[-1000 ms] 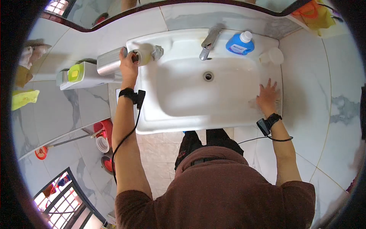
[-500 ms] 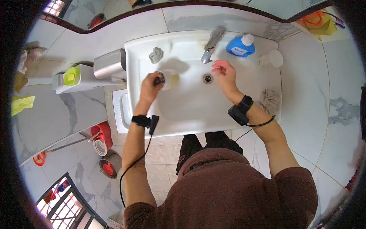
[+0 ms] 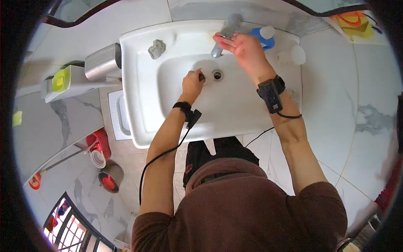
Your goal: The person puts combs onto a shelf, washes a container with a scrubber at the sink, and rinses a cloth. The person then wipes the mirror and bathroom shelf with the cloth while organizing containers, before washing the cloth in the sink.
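My left hand (image 3: 192,87) is low in the white sink (image 3: 168,122), just left of the drain hole (image 3: 217,75). Its fingers are closed around a small dark part (image 3: 202,77) of an object; the rest is hidden or too pale to make out against the basin. At the back, my right hand (image 3: 248,51) is raised beside the metal faucet (image 3: 216,51). Its fingers are stretched out across the faucet body; whether they touch it I cannot tell. A wrinkled clear covering wraps the faucet's top. Behind my right hand stands a blue bottle (image 3: 268,43) with a white cap, partly hidden.
A crumpled grey cloth (image 3: 157,49) lies on the sink's back left rim. A white cup-like container (image 3: 297,55) sits at the right rim. Left of the sink are a metal box (image 3: 103,61) and a white holder with a green front (image 3: 61,80). Cables trail from both wrist straps.
My left hand has moved right with its object, towards the drain. My right hand has risen from beside the drain to the faucet, fingers now extended. The view has shifted slightly.
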### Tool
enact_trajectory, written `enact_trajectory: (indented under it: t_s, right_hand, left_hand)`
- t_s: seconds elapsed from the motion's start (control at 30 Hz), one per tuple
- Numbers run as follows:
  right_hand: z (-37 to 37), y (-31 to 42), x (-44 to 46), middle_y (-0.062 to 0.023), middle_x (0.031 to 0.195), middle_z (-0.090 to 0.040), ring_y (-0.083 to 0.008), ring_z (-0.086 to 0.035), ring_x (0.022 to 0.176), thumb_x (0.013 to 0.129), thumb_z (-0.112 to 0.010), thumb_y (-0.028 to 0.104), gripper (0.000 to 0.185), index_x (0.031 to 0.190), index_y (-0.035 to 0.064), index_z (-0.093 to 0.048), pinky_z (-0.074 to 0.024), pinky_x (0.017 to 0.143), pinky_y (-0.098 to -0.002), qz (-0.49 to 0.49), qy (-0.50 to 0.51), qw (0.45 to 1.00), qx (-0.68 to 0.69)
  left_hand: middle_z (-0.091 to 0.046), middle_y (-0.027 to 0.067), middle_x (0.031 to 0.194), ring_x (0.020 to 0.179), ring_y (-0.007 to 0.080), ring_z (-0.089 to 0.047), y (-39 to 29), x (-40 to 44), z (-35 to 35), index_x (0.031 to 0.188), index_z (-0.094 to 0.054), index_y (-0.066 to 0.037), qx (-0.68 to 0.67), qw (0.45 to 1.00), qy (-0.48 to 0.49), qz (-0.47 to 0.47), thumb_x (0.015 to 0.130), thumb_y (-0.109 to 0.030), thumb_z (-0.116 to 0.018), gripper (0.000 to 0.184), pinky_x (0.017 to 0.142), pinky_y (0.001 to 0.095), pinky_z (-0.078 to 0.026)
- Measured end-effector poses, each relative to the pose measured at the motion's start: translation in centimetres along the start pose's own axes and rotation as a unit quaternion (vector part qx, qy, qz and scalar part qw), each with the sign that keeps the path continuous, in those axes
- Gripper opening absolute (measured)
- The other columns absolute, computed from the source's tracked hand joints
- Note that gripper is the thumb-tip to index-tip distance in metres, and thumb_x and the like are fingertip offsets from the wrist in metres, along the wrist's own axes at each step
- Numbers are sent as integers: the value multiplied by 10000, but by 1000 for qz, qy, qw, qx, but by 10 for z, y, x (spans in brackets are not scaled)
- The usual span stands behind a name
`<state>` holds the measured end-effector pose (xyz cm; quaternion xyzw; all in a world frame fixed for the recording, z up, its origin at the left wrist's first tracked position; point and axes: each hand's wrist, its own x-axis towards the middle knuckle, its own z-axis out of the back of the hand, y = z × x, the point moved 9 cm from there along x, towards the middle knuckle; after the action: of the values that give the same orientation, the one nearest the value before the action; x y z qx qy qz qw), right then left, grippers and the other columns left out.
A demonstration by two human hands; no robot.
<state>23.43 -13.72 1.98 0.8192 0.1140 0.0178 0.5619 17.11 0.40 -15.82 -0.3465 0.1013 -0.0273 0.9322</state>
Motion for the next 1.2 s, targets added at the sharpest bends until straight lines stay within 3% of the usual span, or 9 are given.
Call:
enact_trajectory:
  t_s: [0.2,0.27,0.4,0.5,0.73,0.83,0.9,1.0,1.2]
  right_hand:
    - [12,-17,-6,-191,868,-622,-325,-643,881,822,-499,65,186,642,22,-488,-523,757,-357,-38,-46,996,-66]
    - [31,-42,-13,-204,950,-606,-329,-621,921,769,-598,95,125,797,4,-518,-504,795,-363,-19,-51,957,-286]
    - [48,-118,-35,-221,1167,-505,-357,-504,1085,598,-781,158,677,1147,-12,-424,-430,903,-409,101,50,800,-590]
    - [54,-142,-36,-221,1248,-417,-372,-388,1182,507,-829,192,913,1248,23,-323,-355,973,-439,95,55,847,-521]
    - [79,-165,-21,-211,1146,-470,-363,-476,1062,557,-801,245,829,1227,30,-363,-412,897,-438,13,20,807,-590]
    - [76,-143,-26,-211,1079,-525,-343,-525,1008,658,-739,237,609,1153,22,-457,-442,860,-437,-81,6,740,-667]
    - [68,-100,-24,-211,1030,-569,-329,-568,969,745,-671,185,399,1079,17,-531,-459,859,-424,-52,-11,746,-663]
    - [38,-30,-20,-202,984,-612,-309,-605,950,814,-552,48,144,927,-34,-585,-484,859,-402,0,-89,969,-229]
    - [2,0,7,-196,1028,-587,-340,-550,1061,820,-389,8,183,861,-75,-547,-406,972,-425,-17,59,996,65]
  left_hand:
    - [-626,180,811,750,346,-613,-3,17,6,921,-599,-33,-35,999,-17,-22,692,-157,-700,280,700,400,-496]
    - [-633,178,802,724,330,-625,6,22,1,935,-596,-19,-102,995,-3,1,710,-169,-695,288,662,389,-509]
    - [-653,148,830,717,256,-657,1,23,-1,986,-589,7,-302,941,66,136,771,-181,-666,296,556,324,-536]
    - [-642,118,854,660,214,-654,-8,28,-8,1038,-554,24,-350,923,89,132,830,-183,-617,300,499,299,-546]
    - [-633,87,826,711,174,-644,-4,52,-30,1064,-556,8,-190,975,111,8,791,-175,-653,343,563,282,-546]
    - [-645,98,796,715,184,-641,21,47,-46,969,-610,2,-226,949,188,118,719,-170,-697,316,591,301,-531]
    - [-647,153,806,735,273,-638,12,47,-26,882,-627,8,-129,985,108,29,670,-183,-708,297,679,355,-513]
    - [-645,187,782,713,291,-638,4,43,-20,822,-648,14,-73,995,60,-10,659,-217,-719,292,694,362,-503]
    - [-647,191,777,728,300,-643,-9,43,-2,834,-661,10,-30,998,45,8,664,-244,-725,312,686,354,-503]
